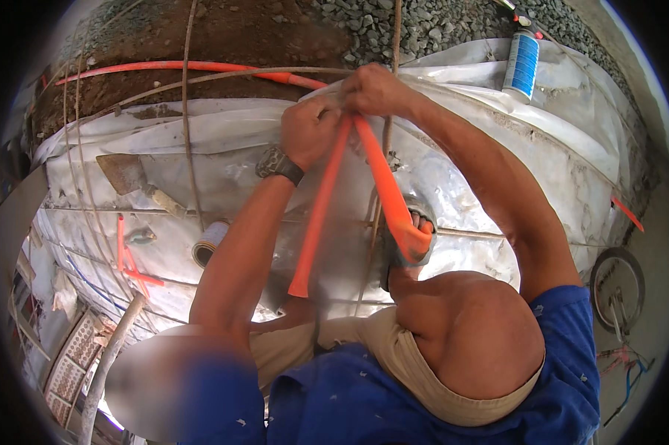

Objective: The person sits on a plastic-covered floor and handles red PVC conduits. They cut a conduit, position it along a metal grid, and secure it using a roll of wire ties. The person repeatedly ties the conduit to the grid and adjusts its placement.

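Note:
My left hand (305, 131), with a dark watch on its wrist, is closed at the top of an orange plastic tube (321, 211). That tube slants down toward me and ends in a flared tip. Touching it, my right hand (376, 90) is closed at the same spot, where a second orange length (379, 167) runs down to my sandalled foot (417, 236). Whether the two lengths are one bent tube is hidden by my fingers. Beyond my hands, a long orange tube (189, 66) curves away to the far left.
Steel bars (188, 126) cross over the plastic sheet (468, 178). On the left lie a trowel (123, 174), an open can (209, 243) and orange tube pieces (132, 261). A blue-and-white spray canister (522, 67) is at the far right, beside gravel (394, 30).

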{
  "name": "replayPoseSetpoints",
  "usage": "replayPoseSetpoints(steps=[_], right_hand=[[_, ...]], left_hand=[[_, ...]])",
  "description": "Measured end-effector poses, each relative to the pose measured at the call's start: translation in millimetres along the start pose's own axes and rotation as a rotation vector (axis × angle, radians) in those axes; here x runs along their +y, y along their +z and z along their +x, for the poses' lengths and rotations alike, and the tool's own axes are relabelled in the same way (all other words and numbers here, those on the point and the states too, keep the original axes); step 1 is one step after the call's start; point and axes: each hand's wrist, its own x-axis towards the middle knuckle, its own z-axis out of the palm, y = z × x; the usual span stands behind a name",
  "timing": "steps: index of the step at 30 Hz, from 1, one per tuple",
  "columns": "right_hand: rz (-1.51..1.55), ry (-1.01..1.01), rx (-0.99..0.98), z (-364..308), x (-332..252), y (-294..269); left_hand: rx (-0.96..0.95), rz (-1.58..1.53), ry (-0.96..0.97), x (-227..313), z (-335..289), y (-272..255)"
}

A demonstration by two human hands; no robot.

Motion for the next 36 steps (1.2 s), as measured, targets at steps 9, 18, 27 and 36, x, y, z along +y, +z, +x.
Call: replayPoseSetpoints(steps=[9,18,27,36], right_hand=[[0.042,0.124,-0.212,9,-5,-17],[0.074,0.026,-0.163,-13,-19,-24],[-0.165,0.022,-0.168,-14,-32,-19],[-0.211,-0.042,0.015,-8,-9,6]], left_hand=[[-0.05,-0.144,-0.08,-3,-5,-6],[-0.234,0.567,0.072,33,16,-6],[-0.313,0.359,0.036,11,33,-11],[-0.092,0.132,0.135,-9,22,3]])
